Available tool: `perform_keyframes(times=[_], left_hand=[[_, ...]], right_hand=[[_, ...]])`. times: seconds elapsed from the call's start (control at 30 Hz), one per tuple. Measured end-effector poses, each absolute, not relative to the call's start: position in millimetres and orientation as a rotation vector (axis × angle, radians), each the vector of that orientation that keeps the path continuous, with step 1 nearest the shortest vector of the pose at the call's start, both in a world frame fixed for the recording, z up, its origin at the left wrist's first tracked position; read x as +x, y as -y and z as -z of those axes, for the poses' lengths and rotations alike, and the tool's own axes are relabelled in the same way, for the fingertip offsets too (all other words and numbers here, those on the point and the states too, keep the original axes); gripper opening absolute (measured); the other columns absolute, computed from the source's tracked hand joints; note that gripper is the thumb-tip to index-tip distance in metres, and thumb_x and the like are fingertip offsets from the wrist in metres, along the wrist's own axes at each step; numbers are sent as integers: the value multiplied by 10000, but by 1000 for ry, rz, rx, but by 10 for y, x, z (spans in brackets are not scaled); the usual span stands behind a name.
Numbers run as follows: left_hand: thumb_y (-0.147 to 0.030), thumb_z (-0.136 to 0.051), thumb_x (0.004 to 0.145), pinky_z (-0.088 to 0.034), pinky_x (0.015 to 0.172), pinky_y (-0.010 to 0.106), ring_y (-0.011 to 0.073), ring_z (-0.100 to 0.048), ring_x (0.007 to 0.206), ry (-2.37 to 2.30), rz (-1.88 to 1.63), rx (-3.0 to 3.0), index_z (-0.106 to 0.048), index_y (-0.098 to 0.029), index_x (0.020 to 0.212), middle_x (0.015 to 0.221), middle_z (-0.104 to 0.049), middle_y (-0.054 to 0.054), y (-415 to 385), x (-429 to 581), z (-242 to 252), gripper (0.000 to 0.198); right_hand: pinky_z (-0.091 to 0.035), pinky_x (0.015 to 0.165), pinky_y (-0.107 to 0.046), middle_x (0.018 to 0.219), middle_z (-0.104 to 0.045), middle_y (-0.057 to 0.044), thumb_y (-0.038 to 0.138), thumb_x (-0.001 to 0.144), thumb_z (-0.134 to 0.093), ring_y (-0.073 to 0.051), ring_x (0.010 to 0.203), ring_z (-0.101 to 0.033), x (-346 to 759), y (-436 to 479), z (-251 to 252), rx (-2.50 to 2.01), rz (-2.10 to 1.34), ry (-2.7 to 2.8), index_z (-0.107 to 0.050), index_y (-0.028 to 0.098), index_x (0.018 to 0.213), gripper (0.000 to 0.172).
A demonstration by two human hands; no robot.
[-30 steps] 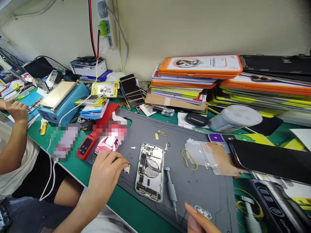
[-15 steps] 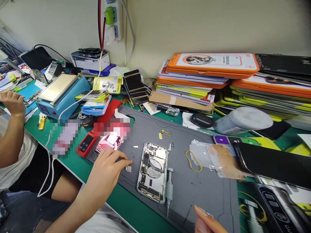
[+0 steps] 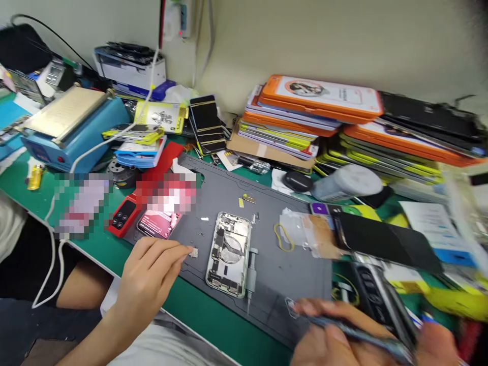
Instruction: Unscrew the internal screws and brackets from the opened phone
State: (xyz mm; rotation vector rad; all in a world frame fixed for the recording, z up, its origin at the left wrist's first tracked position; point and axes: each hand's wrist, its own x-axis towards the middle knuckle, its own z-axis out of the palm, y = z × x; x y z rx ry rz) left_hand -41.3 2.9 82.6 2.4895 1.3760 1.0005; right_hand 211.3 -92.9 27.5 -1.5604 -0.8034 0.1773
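My left hand (image 3: 150, 272) is closed, thumb and fingers pressed together over the grey mat (image 3: 267, 290). Its fingertips meet the edge of a small silver metal part (image 3: 194, 252) lying there; whether they grip anything is unclear. To the right lies an opened phone (image 3: 229, 254) with its inside showing, and a grey pen-shaped tool (image 3: 252, 277) rests along its side. At lower right my right hand (image 3: 339, 335), blurred, is closed around a slim dark tool (image 3: 354, 333). A small clear outlined piece (image 3: 292, 307) shows at this hand's fingertips.
Left of the mat are a red device (image 3: 124, 216), a lit phone (image 3: 160, 221) and a blue machine (image 3: 76, 129). A yellow rubber band (image 3: 284, 238) and a black screen panel (image 3: 381, 241) lie right. Orange boxes (image 3: 324, 96) are stacked behind, near a grey bottle (image 3: 346, 183).
The camera view has shifted right. My right hand has come further into view, now showing the dark tool. My left fingertips have drawn together beside the metal part, which keeps its place by the phone.
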Motion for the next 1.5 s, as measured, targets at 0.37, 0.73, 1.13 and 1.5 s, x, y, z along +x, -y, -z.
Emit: perform_keyframes(times=[0.37,0.73,1.13,1.5], left_hand=[[-81,-711,1060,-547,926,329,176,-671,944,-1166,-1035,2515,-709,-206,1161,1007,-810,19,27,-409,-405,161],[-118,-785,1026,-511,799,326,184,-621,810,-1122,-1124,2521,-688,-203,1042,840,-776,10,-19,-447,-371,130],[-120,-583,1119,-488,750,296,160,-667,799,-904,-1028,2479,-729,-193,1169,1022,-750,41,331,119,-354,171],[-141,-633,1123,-488,753,234,99,-650,721,-895,-1083,2419,-731,-184,1166,865,-734,-9,282,-144,-279,115]], right_hand=[[-646,766,-386,1141,-738,-103,272,1049,-723,-241,958,-762,2244,1022,-252,-1723,-114,1155,-450,262,1548,569],[-427,622,-282,706,-518,80,612,1042,-644,-143,582,-516,2434,878,-470,-2201,-214,1072,-588,198,1427,568],[-425,609,-316,741,-606,-6,740,1115,-365,-194,618,-560,2840,1044,-594,-2254,115,865,-688,178,1218,657],[-295,618,-336,814,-754,-89,865,1071,-315,-237,658,-626,2905,1016,-497,-2516,29,1094,-809,239,1037,798]])
